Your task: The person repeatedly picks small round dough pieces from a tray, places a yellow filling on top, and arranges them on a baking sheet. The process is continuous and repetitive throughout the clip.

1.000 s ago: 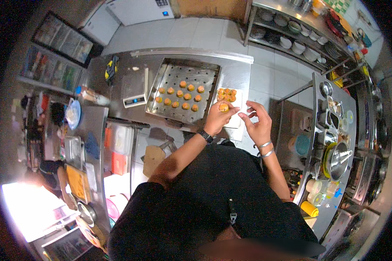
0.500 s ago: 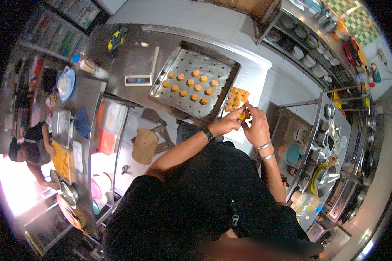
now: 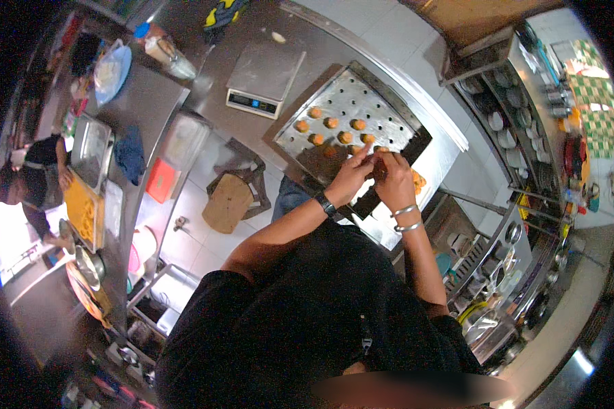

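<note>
My left hand and my right hand meet over the near right side of a perforated metal baking tray. The fingers of both are drawn together at the tips, and whatever is between them is hidden. Small round orange dough pieces sit spaced in rows on the tray. Past my right hand, part of a pile of orange pieces shows on the pale surface beside the tray; my hand covers the rest.
A digital kitchen scale stands left of the tray on the steel table. A wooden stool is on the floor below. At the far left, a person reaches over a tray of orange-yellow food. Shelves with dishes line the right.
My hands have gone from beside the pile to over the tray's near right part. The orange-yellow piece seen between my fingers earlier is hidden now. The whole view has turned and shifted.
</note>
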